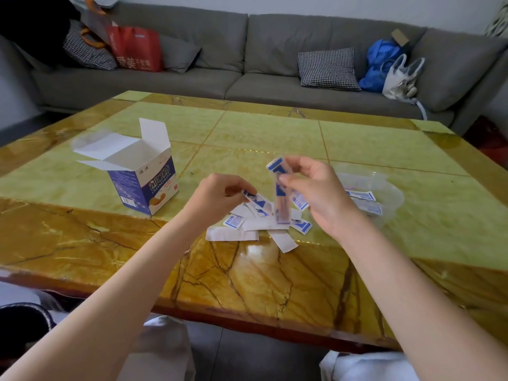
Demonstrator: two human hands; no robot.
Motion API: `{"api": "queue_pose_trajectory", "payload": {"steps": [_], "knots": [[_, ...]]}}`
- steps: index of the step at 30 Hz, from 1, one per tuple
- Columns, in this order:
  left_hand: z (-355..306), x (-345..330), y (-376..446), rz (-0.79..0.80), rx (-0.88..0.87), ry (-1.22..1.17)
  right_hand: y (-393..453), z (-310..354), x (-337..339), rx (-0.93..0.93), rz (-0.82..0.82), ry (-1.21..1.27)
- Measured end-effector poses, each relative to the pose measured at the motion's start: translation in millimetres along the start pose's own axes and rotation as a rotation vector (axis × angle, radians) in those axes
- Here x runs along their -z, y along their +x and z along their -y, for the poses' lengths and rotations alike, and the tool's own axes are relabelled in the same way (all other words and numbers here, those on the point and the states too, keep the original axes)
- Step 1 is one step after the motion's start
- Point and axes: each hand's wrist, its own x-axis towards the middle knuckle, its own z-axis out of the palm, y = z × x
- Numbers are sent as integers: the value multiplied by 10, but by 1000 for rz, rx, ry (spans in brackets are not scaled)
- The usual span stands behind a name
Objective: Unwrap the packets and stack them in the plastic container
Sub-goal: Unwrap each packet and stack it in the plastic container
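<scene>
Glossy yellow-green stone table [275,133] with amber marbled border. Toward left edge, opened blue-and-white cardboard box [143,182], flaps up. Near front edge at centre, loose heap of white and blue paper wrappers [255,226]. Toward right edge, clear plastic container [384,188] holding several packets [362,200].

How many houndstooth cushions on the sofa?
2. One houndstooth cushion stands on the sofa seat right of centre, beside the blue bag. The other lies at the sofa's left end, partly behind the red bag. More may be hidden.
</scene>
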Motion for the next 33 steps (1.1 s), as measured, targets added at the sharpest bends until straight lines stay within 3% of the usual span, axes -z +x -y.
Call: {"api": "queue_pose_trajectory", "payload": {"steps": [6, 8, 11, 13, 15, 17, 19, 21, 23, 28, 30, 33], "knots": [[-154, 27, -76, 182, 59, -461, -34, -45, -52, 70, 50, -254], [-166, -4, -62, 105, 81, -478, -39, -56, -97, 128, 53, -331], [-194, -42, -21, 1, 69, -478, -10, -105, -126, 334, 2, -734], [-205, -40, 3, -11, 50, -507, -23, -119, -129, 343, 57, -830], [-200, -49, 22, -20, 22, -432, -47, -119, -106, 306, 116, -834], [-157, -90, 20, 4, -39, -136, -51, -125, -61, 330, 85, -969], [-81, -168, -8, 128, -108, 223, -55, -128, -5, 343, 46, -1105], [-13, -253, -39, 271, -148, 443, -73, -115, 26, 319, 45, -1100], [4, -290, -45, 313, -162, 559, -100, -100, 18, 291, 57, -1048], [-16, -333, 14, 161, -176, 691, -107, -131, 47, 19, 46, -809], [-20, -326, -3, 78, -96, 563, -95, -153, 77, -120, 36, -662], [-10, -233, 24, -65, 44, 195, -78, -164, 86, -141, 1, -520]]}}
